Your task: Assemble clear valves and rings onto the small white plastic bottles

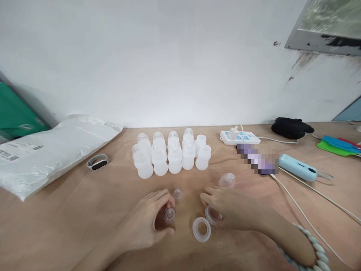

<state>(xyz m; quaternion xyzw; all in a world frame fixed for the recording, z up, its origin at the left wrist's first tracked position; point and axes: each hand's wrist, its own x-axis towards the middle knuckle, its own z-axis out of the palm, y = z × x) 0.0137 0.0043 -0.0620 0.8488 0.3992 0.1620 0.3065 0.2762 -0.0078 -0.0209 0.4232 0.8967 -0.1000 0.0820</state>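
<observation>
My left hand (pixel 153 216) is curved around a small clear bottle nipple (pixel 169 214) on the table; its fingertips reach the nipple, while the thumb stands apart from it. Just beyond lies a second clear nipple (pixel 177 194). My right hand (pixel 222 205) has its fingers bent over a translucent bottle collar ring (pixel 210 215), partly covering it. Another collar ring (pixel 201 229) lies flat beside it, between the hands. Behind my right hand a clear dome cap (pixel 227 180) rests on the table, partly hidden.
Two rows of white baby bottles (pixel 175 162) stand near the wall, most with clear caps. To the left are a white plastic parcel (pixel 53 150) and a fitness band (pixel 97 162). A power strip (pixel 239 137), a blurred phone (pixel 256 159), cables and a light-blue device (pixel 298 167) lie right.
</observation>
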